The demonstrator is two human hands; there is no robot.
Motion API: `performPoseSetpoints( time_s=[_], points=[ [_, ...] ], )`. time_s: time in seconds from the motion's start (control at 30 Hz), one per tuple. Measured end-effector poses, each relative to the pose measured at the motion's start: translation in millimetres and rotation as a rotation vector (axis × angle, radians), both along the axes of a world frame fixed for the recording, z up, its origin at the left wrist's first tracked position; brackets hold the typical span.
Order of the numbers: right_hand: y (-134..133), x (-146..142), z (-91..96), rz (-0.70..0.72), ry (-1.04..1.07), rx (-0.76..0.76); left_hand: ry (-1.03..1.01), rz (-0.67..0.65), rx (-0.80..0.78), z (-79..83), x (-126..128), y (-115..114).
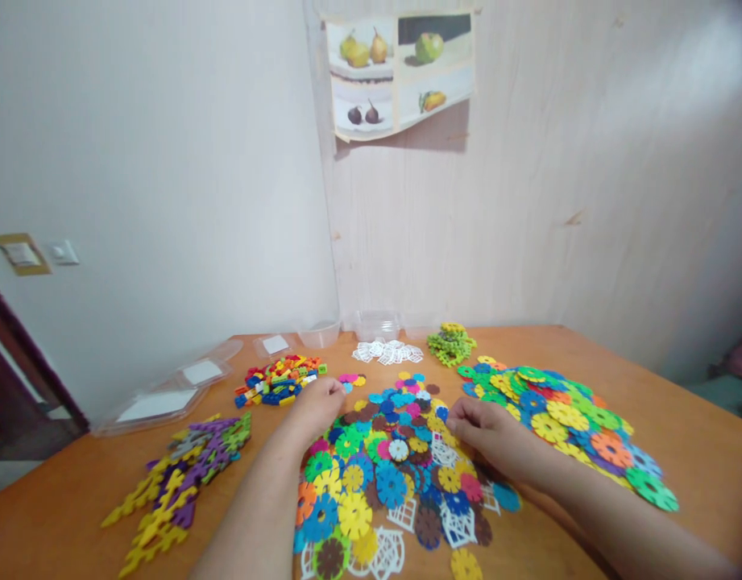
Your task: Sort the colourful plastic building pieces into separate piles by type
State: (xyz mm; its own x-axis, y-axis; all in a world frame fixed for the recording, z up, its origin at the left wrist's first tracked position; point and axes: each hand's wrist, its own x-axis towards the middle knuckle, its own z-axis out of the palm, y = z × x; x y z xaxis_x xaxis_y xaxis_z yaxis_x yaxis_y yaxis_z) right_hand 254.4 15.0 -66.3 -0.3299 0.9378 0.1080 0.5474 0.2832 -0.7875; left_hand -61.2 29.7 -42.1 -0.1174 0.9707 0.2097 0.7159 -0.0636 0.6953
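My left hand (318, 403) is closed, fingertips pinched together, at the left far side of a mixed pile of notched plastic discs (390, 483). Whatever it may hold is hidden. Just beyond its fingertips lie a few small pink, yellow and blue discs (350, 380). At the pile's right side, my right hand (480, 424) has its fingers curled together beside small blue and yellow discs (441, 413); I cannot make out anything in them. White lattice pieces (458, 524) are mixed into the pile.
Small building blocks (279, 380) and interlocking strips (180, 483) lie left. Larger notched discs (564, 415) spread right. Behind are white lattice pieces (387, 351), a green stack (451, 346) and clear containers (378, 325). Clear lids (159, 405) rest at the left edge.
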Motion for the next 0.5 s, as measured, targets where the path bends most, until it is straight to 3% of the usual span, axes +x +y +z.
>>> performPoseSetpoints(
  time_s=[0.23, 0.5],
  points=[
    [14.8, -20.0, 12.2, 0.051, 0.058, 0.032, -0.083, -0.004, -0.119, -11.2, -6.7, 5.3],
    [52.0, -83.3, 34.3, 0.037, -0.023, 0.036, -0.225, -0.08, -0.194, -14.8, -4.3, 7.4]
  ],
)
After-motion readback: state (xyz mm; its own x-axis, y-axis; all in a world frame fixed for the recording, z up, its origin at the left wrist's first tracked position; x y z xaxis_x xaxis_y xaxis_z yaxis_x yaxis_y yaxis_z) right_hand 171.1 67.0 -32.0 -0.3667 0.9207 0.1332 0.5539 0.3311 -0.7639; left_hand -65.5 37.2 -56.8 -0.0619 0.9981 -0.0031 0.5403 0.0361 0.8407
